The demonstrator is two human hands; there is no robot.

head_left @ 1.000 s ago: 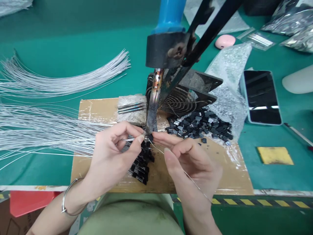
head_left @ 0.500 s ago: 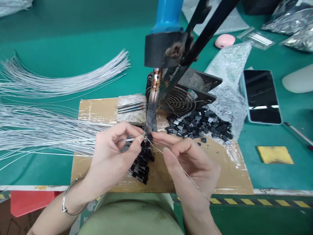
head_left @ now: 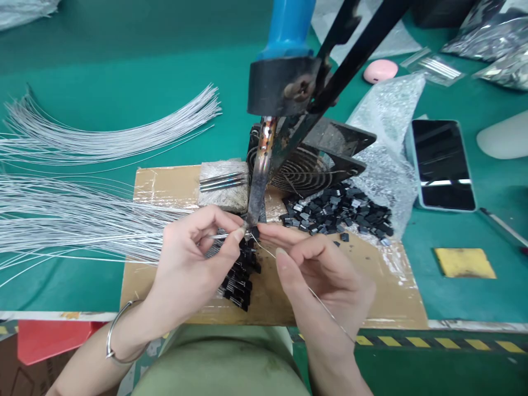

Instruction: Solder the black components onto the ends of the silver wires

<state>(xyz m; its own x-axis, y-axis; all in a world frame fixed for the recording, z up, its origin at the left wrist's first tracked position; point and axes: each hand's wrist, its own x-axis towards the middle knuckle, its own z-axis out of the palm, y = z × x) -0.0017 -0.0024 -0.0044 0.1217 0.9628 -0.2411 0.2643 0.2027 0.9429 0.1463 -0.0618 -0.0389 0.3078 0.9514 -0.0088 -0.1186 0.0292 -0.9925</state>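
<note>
My left hand [head_left: 198, 258] pinches a grey wire [head_left: 144, 237] near its end, directly below the tip of a soldering iron [head_left: 260, 181] fixed in a holder. My right hand [head_left: 322, 275] holds a thin solder wire [head_left: 325, 309] between thumb and fingers. The solder runs up to the iron's tip, and my right fingertips also touch a small black connector [head_left: 254, 231] there. Fingers hide the exact joint. Finished-looking black connectors on wires [head_left: 237, 289] lie in a bunch beneath my hands.
Loose black connectors [head_left: 338, 212] are piled in front of a fan [head_left: 305, 168]. Wire bundles [head_left: 115, 135] lie at left. A cardboard sheet [head_left: 371, 297] covers the table's front. A phone [head_left: 443, 165], yellow sponge [head_left: 464, 262] and bubble wrap [head_left: 388, 115] are at right.
The view has shifted slightly, so the iron and its holder appear a little further right. Both hands keep nearly the same pose and hold.
</note>
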